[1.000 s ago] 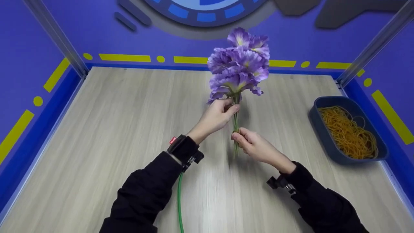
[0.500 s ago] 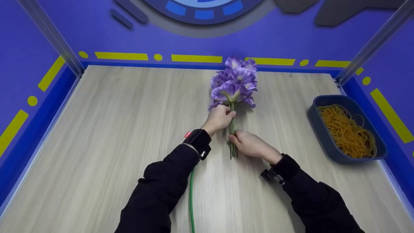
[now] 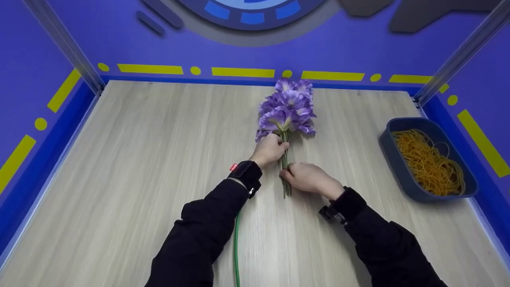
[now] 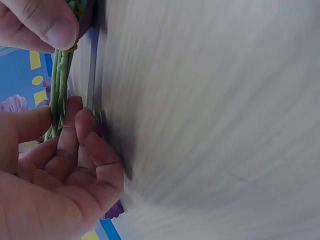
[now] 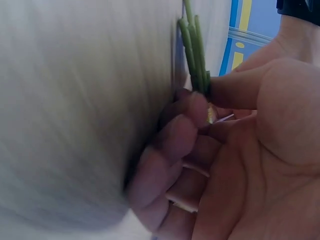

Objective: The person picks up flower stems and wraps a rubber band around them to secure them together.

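A bunch of purple artificial flowers [image 3: 290, 105] lies low over the table, blooms toward the back wall. My left hand [image 3: 269, 150] pinches the green stems just below the blooms. Lower down, near the cut ends, my right hand [image 3: 312, 177] holds the same stems between thumb and fingers. In the left wrist view the stems [image 4: 59, 82] run between both hands, with a small yellow-orange band [image 4: 73, 48] partly visible beside the right thumb. Stem ends [image 5: 194, 47] stick out past the fingers in the right wrist view.
A dark blue-grey bin [image 3: 392, 167] of tan rubber bands [image 3: 428, 163] stands at the right side of the wooden table [image 3: 159, 159]. Blue walls border the back and sides. A green cable [image 3: 236, 251] hangs by the left forearm.
Both hands have brought the flower bunch down from a raised position to the table, and it has shifted slightly toward me. Both hands keep hold of the stems.
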`<control>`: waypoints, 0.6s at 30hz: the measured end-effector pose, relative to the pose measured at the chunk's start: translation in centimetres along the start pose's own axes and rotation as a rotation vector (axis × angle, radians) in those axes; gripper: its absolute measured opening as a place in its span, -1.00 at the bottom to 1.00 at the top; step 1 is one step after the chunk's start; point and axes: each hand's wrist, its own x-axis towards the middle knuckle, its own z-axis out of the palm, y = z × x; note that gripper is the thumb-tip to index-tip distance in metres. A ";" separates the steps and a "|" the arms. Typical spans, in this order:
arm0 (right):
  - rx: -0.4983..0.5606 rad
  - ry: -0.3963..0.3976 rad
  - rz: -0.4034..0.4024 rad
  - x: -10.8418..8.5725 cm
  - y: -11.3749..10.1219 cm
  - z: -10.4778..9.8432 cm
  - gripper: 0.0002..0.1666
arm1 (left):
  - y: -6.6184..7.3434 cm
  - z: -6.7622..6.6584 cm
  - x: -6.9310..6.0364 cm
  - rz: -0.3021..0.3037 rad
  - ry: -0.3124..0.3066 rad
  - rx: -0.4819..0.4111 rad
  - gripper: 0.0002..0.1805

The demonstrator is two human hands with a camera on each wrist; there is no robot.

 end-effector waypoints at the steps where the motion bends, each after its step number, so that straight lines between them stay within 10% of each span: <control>1: -0.019 0.001 0.000 0.0 0.0 0.0 -0.56 | -0.1 0.0 0.0 0.001 0.000 0.006 -0.49; 18: -0.082 0.020 0.068 -0.3 -0.2 0.0 -0.52 | -0.1 -0.1 -0.4 -0.033 0.000 -0.042 -0.48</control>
